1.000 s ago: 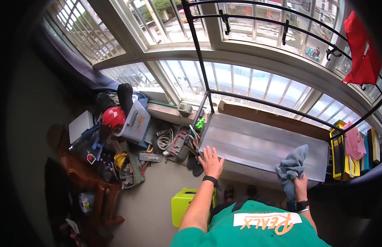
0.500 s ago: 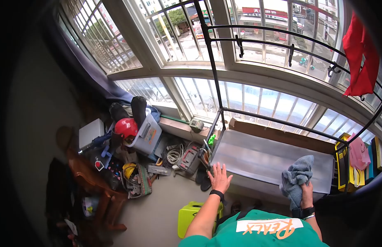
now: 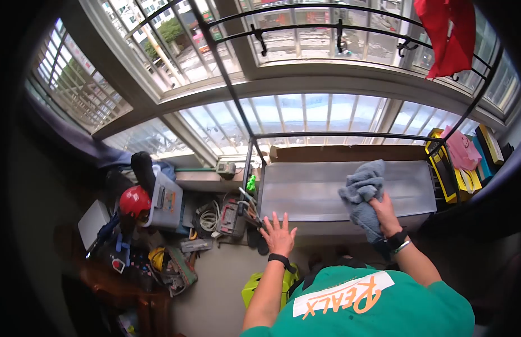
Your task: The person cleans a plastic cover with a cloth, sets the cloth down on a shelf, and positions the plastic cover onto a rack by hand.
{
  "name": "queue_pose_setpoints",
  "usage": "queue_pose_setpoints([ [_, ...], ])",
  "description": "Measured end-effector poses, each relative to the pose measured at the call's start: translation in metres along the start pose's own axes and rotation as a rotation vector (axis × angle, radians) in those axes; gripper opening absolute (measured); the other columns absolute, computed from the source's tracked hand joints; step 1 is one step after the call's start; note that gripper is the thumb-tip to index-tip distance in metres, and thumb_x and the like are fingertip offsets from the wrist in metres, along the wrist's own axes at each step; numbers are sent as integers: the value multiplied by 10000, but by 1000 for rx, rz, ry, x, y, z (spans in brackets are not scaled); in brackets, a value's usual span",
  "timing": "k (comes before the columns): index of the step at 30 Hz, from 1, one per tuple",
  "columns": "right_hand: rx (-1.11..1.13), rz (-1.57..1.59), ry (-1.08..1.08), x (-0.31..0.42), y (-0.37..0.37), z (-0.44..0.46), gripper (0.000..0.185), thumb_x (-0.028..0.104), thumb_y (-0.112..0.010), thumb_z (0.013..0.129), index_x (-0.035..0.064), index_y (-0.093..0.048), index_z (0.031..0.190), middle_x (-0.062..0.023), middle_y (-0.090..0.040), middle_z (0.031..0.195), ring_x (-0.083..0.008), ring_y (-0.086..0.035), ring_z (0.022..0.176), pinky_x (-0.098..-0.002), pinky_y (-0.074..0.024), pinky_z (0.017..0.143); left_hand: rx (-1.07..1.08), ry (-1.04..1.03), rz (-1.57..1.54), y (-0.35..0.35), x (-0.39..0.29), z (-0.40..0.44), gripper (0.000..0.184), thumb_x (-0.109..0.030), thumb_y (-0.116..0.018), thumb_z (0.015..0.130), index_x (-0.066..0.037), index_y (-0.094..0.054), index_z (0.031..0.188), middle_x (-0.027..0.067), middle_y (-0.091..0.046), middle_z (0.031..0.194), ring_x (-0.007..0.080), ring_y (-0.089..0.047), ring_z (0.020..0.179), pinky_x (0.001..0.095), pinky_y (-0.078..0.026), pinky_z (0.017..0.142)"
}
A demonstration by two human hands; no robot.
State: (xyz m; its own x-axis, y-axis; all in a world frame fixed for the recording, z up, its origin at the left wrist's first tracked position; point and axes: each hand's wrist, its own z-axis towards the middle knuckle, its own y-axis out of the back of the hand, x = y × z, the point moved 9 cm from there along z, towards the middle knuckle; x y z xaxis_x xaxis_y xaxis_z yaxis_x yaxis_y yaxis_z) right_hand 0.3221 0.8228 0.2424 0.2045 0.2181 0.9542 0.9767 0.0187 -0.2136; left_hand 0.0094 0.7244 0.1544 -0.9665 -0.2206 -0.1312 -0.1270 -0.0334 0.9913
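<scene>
My right hand grips a bunched blue-grey cloth, held over the right part of a long, grey, flat-topped surface. The cloth hangs partly past the front edge of that surface. Near its front left corner my left hand is spread with the fingers apart, holding nothing. Whether its fingertips touch the edge cannot be made out. A brown board stands along the back of the surface.
A black metal frame rises around the surface before barred windows. Left are a grey bin, a red helmet, a tool bag and cables. A lime-green case is on the floor. Yellow folders stand right.
The view has turned to the right. My right hand has moved the cloth farther inward over the grey surface. My left hand stays spread near the front left corner.
</scene>
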Motion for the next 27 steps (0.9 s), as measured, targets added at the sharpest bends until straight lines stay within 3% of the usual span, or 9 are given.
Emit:
queue_pose_setpoints([
  [4,15,-221,248,-12,-39,44,409,143,-650,843,9,-503,1201,-94,-616,1088,-163,-563,1027,-326,-449,917,6,-1,17,-7,-2,1,652,-490,-585,848,-221,-398,1411,150,-262,1502,441,-185,1373,639,-233,1039],
  [5,74,-249,314,-8,-58,57,445,160,-674,804,7,-510,1188,-142,-631,1090,-216,-591,1042,-351,-453,915,-4,-4,36,-9,-2,1,654,-493,-589,844,-222,-403,1409,149,-263,1501,443,-188,1371,641,-238,1035],
  [6,20,-572,286,-48,-51,91,513,244,-680,784,6,-489,1197,-218,-584,1142,-343,-593,1048,-419,-460,904,4,0,33,-8,-1,2,656,-496,-592,840,-225,-405,1407,146,-263,1501,439,-191,1371,644,-238,1034],
  [8,-144,-840,167,-51,-72,98,578,319,-654,777,-1,-453,1215,-285,-503,1181,-446,-556,1034,-483,-457,891,30,-2,38,-8,-1,3,660,-502,-594,837,-229,-404,1408,143,-262,1501,431,-192,1372,644,-230,1039],
  [14,-57,-965,-83,-68,-136,141,579,312,-615,786,-7,-434,1234,-301,-459,1191,-483,-545,1029,-515,-457,897,63,-9,76,-12,0,4,680,-492,-594,837,-218,-383,1422,157,-240,1513,442,-163,1381,639,-185,1055],
  [27,153,-1035,-32,-96,-234,181,566,271,-612,766,-20,-446,1222,-299,-438,1205,-477,-540,1057,-509,-457,917,85,17,10,-15,0,3,701,-489,-617,822,-230,-373,1426,150,-221,1521,450,-130,1389,639,-160,1065],
])
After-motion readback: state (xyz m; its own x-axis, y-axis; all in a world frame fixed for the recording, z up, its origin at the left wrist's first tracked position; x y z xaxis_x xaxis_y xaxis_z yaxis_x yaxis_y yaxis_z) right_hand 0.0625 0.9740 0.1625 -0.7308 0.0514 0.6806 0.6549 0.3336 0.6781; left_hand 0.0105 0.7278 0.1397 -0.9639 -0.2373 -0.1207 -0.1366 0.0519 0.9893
